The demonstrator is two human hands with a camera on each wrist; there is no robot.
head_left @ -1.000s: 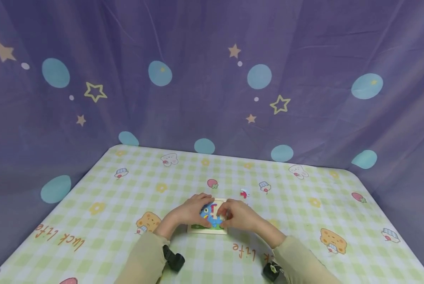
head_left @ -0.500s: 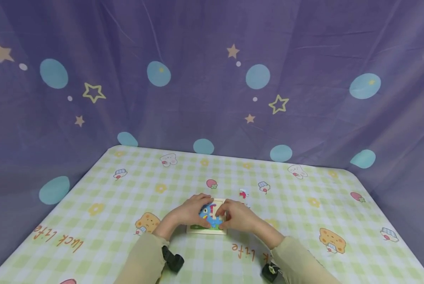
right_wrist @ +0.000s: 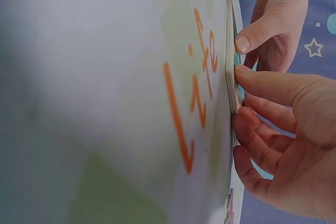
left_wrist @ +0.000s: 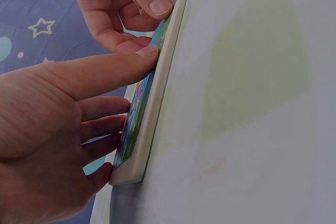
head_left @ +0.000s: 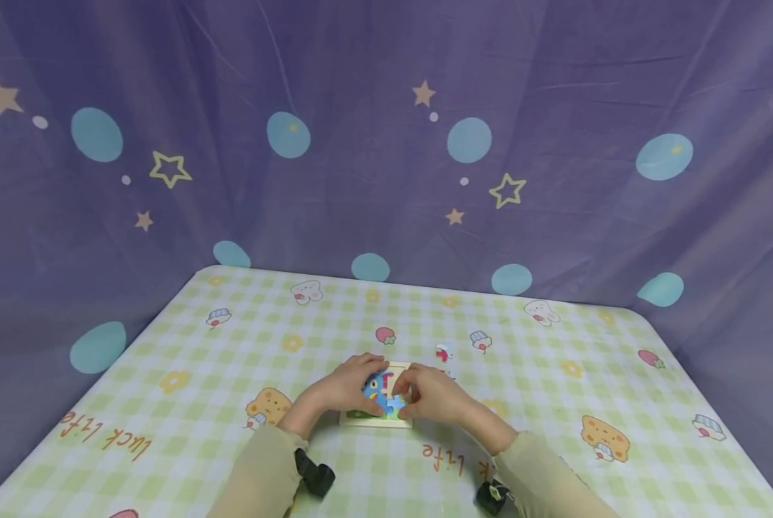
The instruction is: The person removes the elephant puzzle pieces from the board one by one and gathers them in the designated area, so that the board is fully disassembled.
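A small wooden jigsaw puzzle [head_left: 376,423] with a pale frame lies on the table; its picture shows a blue cartoon animal on green ground, with a bare patch at upper right. My left hand [head_left: 347,387] rests over its left side, thumb [left_wrist: 113,72] stretched onto the picture and fingers near the frame's far edge. From the right, my right hand [head_left: 439,393] reaches over the puzzle with bent fingers. Its thumb [right_wrist: 268,85] and index finger appear to pinch a blue puzzle piece [head_left: 396,403] low on the right side, mostly covered by the fingers.
A loose red and white puzzle piece [head_left: 442,352] lies beyond my right hand, with another partly hidden bit closer to the knuckles. A checked tablecloth [head_left: 282,316] with printed cartoons covers the table. Behind it hangs a purple curtain [head_left: 373,158].
Both hands stay nearly in place on the puzzle. The right fingertips shift very slightly at its lower right; the whole view drifts a little.
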